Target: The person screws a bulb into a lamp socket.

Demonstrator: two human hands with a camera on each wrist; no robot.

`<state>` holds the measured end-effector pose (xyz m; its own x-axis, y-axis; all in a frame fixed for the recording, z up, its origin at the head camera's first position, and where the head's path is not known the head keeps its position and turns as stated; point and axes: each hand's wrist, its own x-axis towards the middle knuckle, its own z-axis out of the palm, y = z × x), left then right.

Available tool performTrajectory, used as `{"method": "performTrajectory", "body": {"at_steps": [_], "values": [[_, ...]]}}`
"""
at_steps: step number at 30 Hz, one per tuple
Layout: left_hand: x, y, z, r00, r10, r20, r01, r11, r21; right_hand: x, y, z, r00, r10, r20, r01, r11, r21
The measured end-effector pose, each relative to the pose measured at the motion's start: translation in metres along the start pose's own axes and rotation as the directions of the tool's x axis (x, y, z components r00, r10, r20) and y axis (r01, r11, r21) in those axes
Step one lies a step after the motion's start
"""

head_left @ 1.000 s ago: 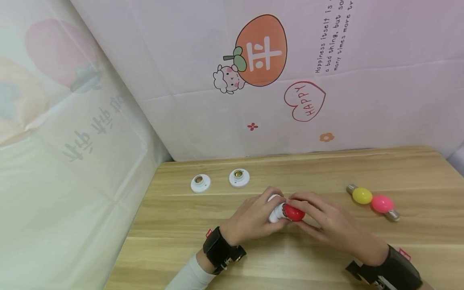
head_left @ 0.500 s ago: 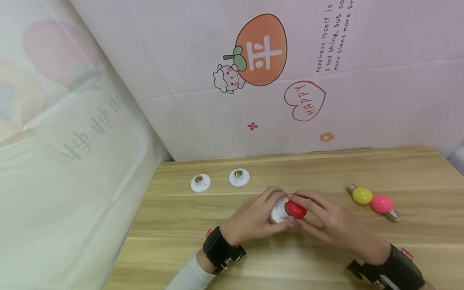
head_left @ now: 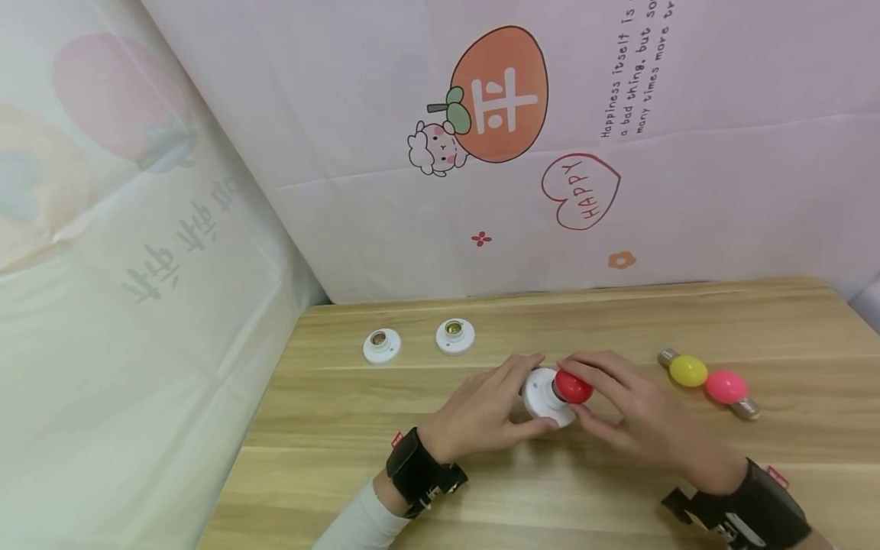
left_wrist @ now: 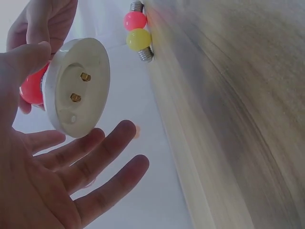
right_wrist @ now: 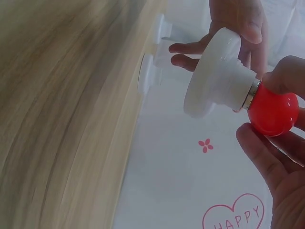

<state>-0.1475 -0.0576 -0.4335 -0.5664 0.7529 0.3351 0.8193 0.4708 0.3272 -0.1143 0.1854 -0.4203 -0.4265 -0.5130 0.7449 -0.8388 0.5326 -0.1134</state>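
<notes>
A red light bulb [head_left: 574,386] sits with its metal base in the mouth of a round white lamp socket [head_left: 540,394]. My left hand [head_left: 481,409] holds the socket by its rim, between thumb and fingers; in the left wrist view the other fingers [left_wrist: 112,195] spread away from it. My right hand [head_left: 642,412] pinches the glass of the bulb with thumb and fingertips, as the right wrist view also shows. Two brass contacts show on the socket's underside [left_wrist: 90,112]. Both are held up off the table.
Two more white lamp sockets, a left one [head_left: 381,346] and a right one [head_left: 455,337], stand at the back left of the wooden table [head_left: 309,428]. A yellow bulb [head_left: 688,372] and a pink bulb [head_left: 727,387] lie at the right. Behind hangs a printed cloth [head_left: 385,229].
The socket has tilted so its round base faces the head camera more, and it has shifted slightly right with the red bulb. Both hands keep their hold.
</notes>
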Motion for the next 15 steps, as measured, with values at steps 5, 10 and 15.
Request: {"method": "performTrajectory", "body": {"at_steps": [5, 10, 15], "values": [[0.000, -0.001, 0.002, 1.000, -0.006, 0.003, 0.006, 1.000, -0.001, -0.002, 0.004, -0.002, 1.000, 0.022, 0.011, -0.022, 0.999, -0.025], [0.000, -0.002, 0.003, 0.999, -0.023, 0.023, 0.022, 1.000, 0.007, -0.004, 0.009, -0.004, 0.999, 0.044, 0.016, -0.043, 0.998, -0.045], [0.000, -0.003, 0.002, 0.999, -0.011, 0.030, 0.011, 1.000, 0.015, -0.005, 0.015, -0.007, 0.998, 0.063, 0.006, -0.062, 0.996, -0.059]]}}
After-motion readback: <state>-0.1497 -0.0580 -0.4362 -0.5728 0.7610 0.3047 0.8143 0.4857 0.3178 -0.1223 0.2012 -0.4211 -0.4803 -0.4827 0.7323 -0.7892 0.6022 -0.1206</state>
